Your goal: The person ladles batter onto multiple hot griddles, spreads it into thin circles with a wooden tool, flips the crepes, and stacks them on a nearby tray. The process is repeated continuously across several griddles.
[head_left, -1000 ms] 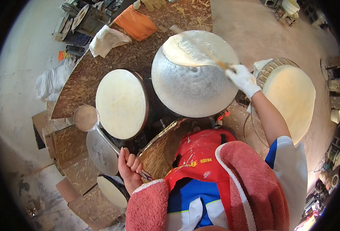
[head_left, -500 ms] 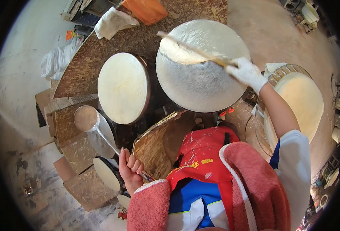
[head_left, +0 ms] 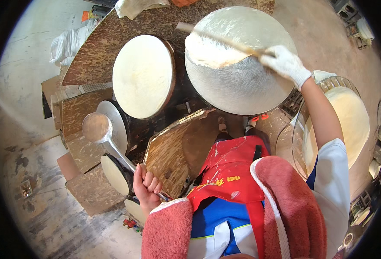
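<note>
My left hand (head_left: 146, 186), bare, is closed round the handle of a metal ladle (head_left: 96, 127), whose round bowl points away at the left. My right hand (head_left: 283, 64), in a white glove, grips the end of a long wooden stick spreader (head_left: 225, 41). The spreader lies across the far left part of a large round grey griddle (head_left: 246, 90). Beneath and beside it is a patch of pale wet batter (head_left: 212, 56); a thin, whitish film covers the griddle's far part. To its left, a second round plate (head_left: 143, 77) is covered by a pale, flat layer.
Pale round sheets (head_left: 339, 123) lie on a wire rack at the right. A curved wooden board (head_left: 169, 146) stands between me and the griddles. At the left are a grey metal disc (head_left: 114, 118), a smaller pale-topped round (head_left: 115, 172) and cardboard (head_left: 93, 190). A cloth (head_left: 141, 5) lies at the back.
The whole view has shifted, so the griddles sit higher in it. Against the griddle, the spreader has moved slightly left with the batter. The ladle's bowl has shifted left of the grey disc.
</note>
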`<state>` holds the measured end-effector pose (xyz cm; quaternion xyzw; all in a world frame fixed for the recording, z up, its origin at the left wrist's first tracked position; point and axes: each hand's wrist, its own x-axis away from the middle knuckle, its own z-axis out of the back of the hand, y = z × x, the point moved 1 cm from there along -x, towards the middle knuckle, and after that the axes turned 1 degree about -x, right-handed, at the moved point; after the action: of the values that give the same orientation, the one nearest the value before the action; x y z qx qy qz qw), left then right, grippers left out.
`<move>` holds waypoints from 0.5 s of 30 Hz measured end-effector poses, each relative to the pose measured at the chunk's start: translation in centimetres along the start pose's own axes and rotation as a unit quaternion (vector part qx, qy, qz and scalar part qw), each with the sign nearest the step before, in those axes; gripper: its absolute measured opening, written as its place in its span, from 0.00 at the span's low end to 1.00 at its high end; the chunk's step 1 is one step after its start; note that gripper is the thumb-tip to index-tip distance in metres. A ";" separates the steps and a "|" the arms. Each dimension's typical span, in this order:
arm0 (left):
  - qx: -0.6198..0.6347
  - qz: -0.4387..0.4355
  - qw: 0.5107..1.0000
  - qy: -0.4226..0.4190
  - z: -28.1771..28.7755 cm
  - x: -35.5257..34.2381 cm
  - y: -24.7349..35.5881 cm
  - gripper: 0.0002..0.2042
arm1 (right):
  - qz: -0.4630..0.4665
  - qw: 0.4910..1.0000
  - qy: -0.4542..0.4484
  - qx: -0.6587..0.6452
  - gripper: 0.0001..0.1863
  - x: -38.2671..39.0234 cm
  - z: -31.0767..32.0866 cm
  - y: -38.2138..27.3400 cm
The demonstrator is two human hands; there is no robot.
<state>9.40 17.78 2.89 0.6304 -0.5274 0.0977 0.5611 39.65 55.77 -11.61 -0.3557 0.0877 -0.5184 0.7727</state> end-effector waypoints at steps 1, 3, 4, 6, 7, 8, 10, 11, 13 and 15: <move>0.003 0.000 1.000 -0.001 0.1 0.0 0.2 0.18 | -0.005 0.997 -0.072 -0.024 0.24 0.8 -0.7 -0.2; -0.004 0.001 1.000 -0.002 0.5 -0.4 0.6 0.18 | -0.013 0.982 -0.159 -0.104 0.25 4.0 -1.5 0.0; -0.008 0.003 1.000 -0.018 0.8 -0.8 0.8 0.17 | -0.011 0.979 -0.169 -0.117 0.25 5.8 -1.9 0.0; -0.006 0.016 0.999 -0.028 1.6 -1.9 1.5 0.17 | 0.027 0.985 -0.123 -0.120 0.24 10.3 -3.1 -0.1; -0.018 0.025 0.999 -0.028 2.1 -2.5 1.9 0.17 | 0.002 0.980 -0.145 -0.137 0.24 12.7 -3.6 -0.1; 0.000 0.037 0.997 -0.066 2.7 -3.2 2.4 0.18 | 0.041 0.992 -0.072 -0.099 0.23 15.1 -4.9 -0.6; -0.022 0.053 0.995 -0.088 4.0 -4.5 3.6 0.18 | -0.115 0.983 -0.102 -0.101 0.24 20.4 -7.5 -1.2; -0.014 0.065 0.990 -0.122 4.7 -5.1 4.2 0.18 | -0.159 0.970 -0.105 -0.149 0.23 22.2 -9.8 -1.8; -0.017 0.074 0.991 -0.107 6.6 -5.8 5.7 0.18 | -0.312 0.874 -0.070 -0.366 0.21 26.2 -14.8 -3.3; -0.016 0.077 0.988 -0.134 8.7 -6.2 7.1 0.18 | -0.324 0.826 -0.033 -0.460 0.12 27.9 -19.2 -5.0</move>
<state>-2.82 15.51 -0.26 0.5860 -0.6466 0.0471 0.4861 38.77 21.89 -15.94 -0.6944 0.1703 -0.6265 0.3103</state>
